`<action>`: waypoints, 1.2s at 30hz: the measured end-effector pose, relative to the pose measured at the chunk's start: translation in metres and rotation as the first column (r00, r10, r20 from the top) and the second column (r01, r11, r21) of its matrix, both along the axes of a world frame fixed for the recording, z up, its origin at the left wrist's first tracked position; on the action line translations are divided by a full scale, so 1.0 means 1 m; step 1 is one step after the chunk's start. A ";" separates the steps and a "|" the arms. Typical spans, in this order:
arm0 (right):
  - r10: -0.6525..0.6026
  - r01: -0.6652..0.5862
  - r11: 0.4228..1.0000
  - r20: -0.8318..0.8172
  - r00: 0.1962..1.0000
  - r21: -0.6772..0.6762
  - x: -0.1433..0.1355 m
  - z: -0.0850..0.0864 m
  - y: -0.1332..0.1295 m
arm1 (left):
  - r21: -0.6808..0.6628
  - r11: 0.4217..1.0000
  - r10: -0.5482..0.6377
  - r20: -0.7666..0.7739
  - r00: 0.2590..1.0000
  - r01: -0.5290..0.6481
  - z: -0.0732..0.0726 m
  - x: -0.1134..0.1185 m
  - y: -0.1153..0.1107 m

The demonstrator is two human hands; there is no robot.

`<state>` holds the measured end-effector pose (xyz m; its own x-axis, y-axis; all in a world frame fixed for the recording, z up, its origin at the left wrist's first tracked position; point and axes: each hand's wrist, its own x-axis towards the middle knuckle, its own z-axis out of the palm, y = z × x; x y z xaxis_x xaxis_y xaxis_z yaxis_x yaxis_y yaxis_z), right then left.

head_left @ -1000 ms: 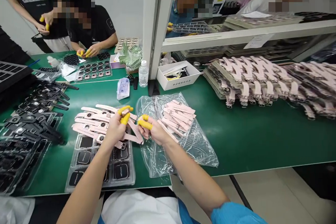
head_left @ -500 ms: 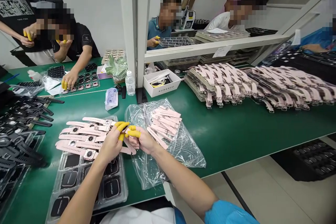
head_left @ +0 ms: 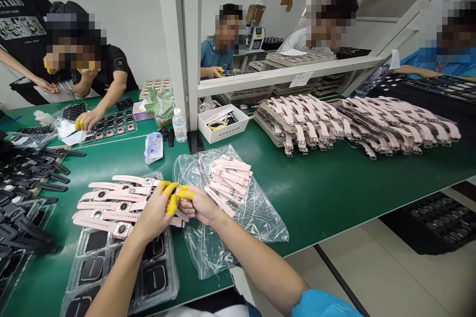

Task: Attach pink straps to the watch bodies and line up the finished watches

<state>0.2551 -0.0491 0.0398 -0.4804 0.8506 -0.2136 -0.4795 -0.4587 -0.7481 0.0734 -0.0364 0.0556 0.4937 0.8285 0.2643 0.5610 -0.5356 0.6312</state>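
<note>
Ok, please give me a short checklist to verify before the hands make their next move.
1. Yellow finger covers on left hand and right hand: ok.
2. Both hands close together: ok.
3. Anything gripped securely: cannot tell, the hands block the view.
4. Every pocket of the tray visible: not ok, pink-strapped watches and left forearm cover some.
5. Loose pink straps near the right hand: ok; whether in or on the clear plastic bag, cannot tell.
6. Bottle upright: ok.
</note>
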 end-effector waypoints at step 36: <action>-0.708 0.017 0.657 0.609 0.357 0.754 0.074 -0.009 0.024 | 0.131 0.985 0.164 -0.477 0.863 -0.115 0.088 -0.161 -0.037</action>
